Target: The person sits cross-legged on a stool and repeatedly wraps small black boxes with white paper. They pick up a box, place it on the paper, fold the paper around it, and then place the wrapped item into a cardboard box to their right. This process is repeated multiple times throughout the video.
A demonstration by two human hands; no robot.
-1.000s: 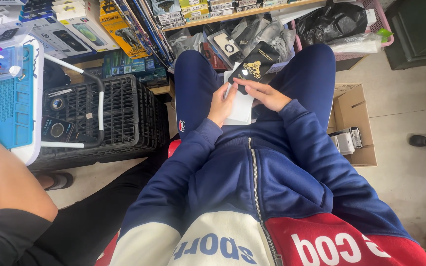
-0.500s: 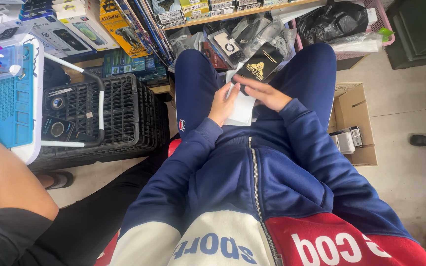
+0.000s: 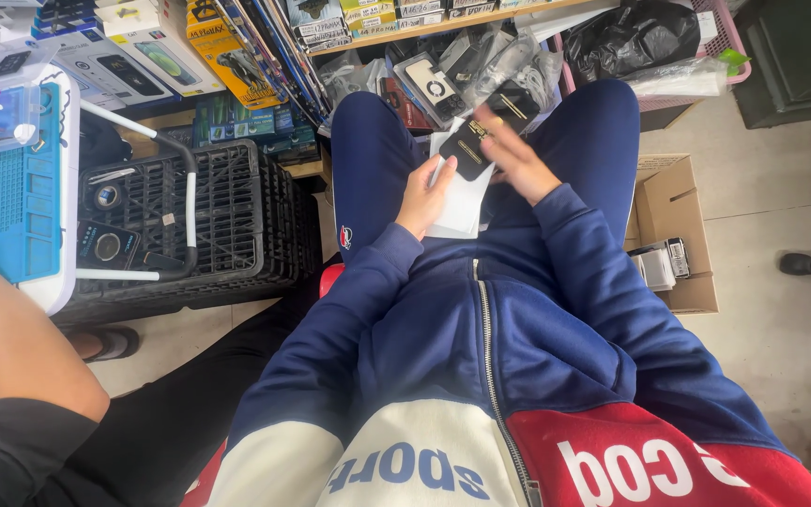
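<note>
I sit with a white flat package (image 3: 462, 202) on my lap, between my knees in blue trousers. My left hand (image 3: 424, 195) grips the package's left edge. A small black item with gold marks (image 3: 469, 148) rests at the package's top, and my right hand (image 3: 509, 155) holds its right side, fingers blurred. Whether the black item lies on the package or is lifted off it, I cannot tell. Both blue jacket sleeves reach forward from my body.
A black plastic crate (image 3: 227, 211) with small gadgets stands at left. Another person's arm (image 3: 11, 347) and a blue mat on a white tray (image 3: 11, 183) are at far left. Boxed goods (image 3: 227, 42) and bagged accessories line a shelf ahead. A cardboard box (image 3: 678, 225) sits right.
My right hand has lifted up and to the right along the black item, and the black item has shifted slightly toward the shelf. My left hand stays on the white package.
</note>
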